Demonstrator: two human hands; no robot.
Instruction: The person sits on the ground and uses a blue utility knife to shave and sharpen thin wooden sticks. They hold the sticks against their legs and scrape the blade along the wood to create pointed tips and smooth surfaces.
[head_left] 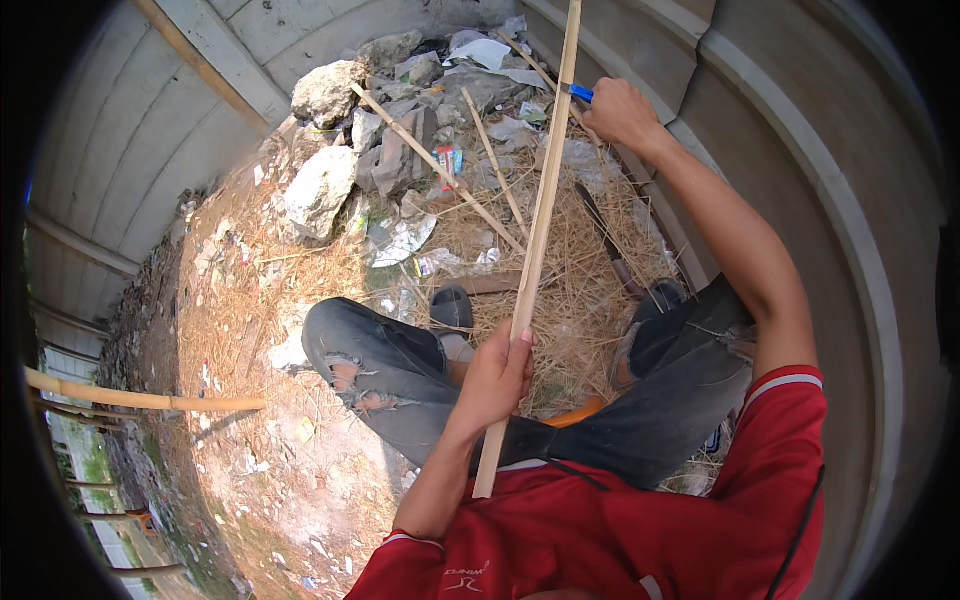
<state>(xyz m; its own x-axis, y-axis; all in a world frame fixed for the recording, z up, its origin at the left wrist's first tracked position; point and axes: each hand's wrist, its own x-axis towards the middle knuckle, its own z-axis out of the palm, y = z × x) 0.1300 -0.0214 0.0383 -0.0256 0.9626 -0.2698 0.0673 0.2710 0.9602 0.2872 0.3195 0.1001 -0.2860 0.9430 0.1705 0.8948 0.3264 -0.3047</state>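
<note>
A long, pale split bamboo strip (540, 220) runs slanting from my lap up past the top of the picture. My left hand (497, 372) is closed round its lower part, above my thigh. My right hand (622, 118) is closed on a small blue tool (581, 93) that looks like a cutter. The tool's tip meets the strip's right edge far up its length; its blade cannot be made out. Between my feet and the metal wall lies a dark-bladed machete (603, 227) on the straw.
Thin bamboo sticks (440, 170) lean on rocks (322, 190) ahead, among plastic scraps (400, 240). Straw and shavings (560, 345) cover the ground round my sandalled feet. A corrugated metal wall (830, 200) stands close on the right. A bamboo pole (150, 400) juts in from the left.
</note>
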